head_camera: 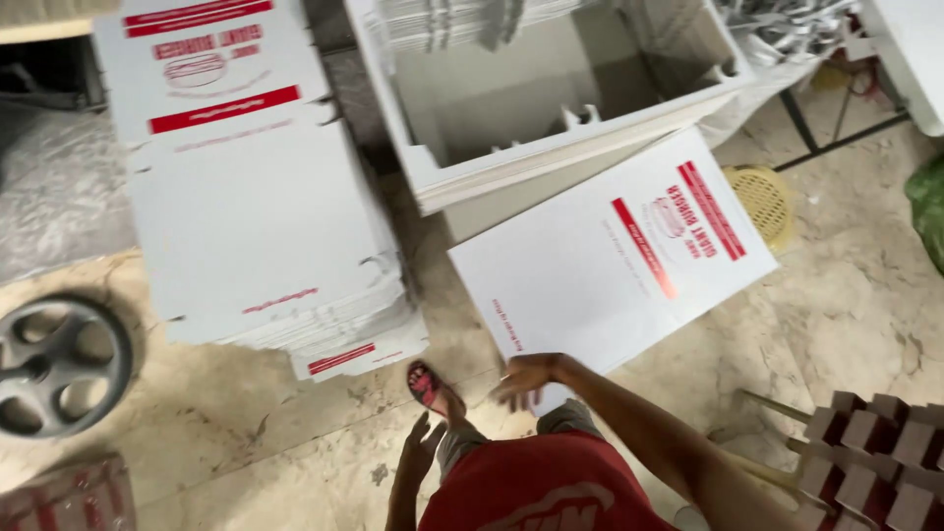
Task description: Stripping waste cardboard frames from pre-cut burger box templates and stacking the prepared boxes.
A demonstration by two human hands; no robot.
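The flat white cardboard sheet (610,261) with red print lies on the floor (295,423), tilted, its long axis running from near left to far right. Its near corner sits right at my right hand (523,377), which is spread open with the fingers loose, touching or just above that corner; I can't tell which, as the hand is blurred. So the sheet stretches away up and to the right of that hand. My left hand (421,447) is also open and grasping nothing, hanging lower and further left, clearly less close to the sheet. Between the hands I see my foot in a red sandal (430,385). Far left lies a thick stack of the same printed sheets (265,226). Beyond the sheet's far edge stands a big white box (551,147) with an open top, its contents cut off by the frame. A grey wheel (59,364) sits at the left edge.
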